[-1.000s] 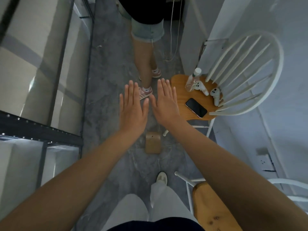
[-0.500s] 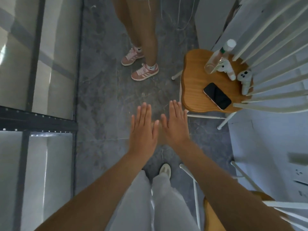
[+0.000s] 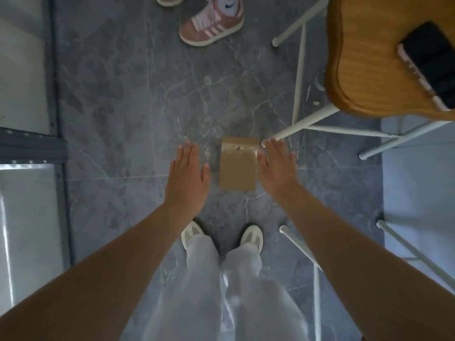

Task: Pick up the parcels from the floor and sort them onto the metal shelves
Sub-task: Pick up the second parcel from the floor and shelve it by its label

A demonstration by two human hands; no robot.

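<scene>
A small brown cardboard parcel (image 3: 238,166) with tape across its far end lies flat on the grey marble floor, just ahead of my feet. My left hand (image 3: 187,177) hovers to its left, flat, palm down and empty, a short gap away. My right hand (image 3: 277,168) hovers at the parcel's right edge, fingers straight, also empty; whether it touches the parcel I cannot tell. The metal shelf (image 3: 33,146) with its dark frame runs along the left side.
A wooden-seated white chair (image 3: 364,77) stands at the right with a black phone (image 3: 430,62) on its seat; one leg ends beside my right fingertips. Another person's pink sneaker (image 3: 211,28) is ahead. A second chair's white legs (image 3: 300,244) are at lower right.
The view has dropped closer to the floor. My hands, side by side over the parcel before, have spread apart and now flank it, leaving it uncovered.
</scene>
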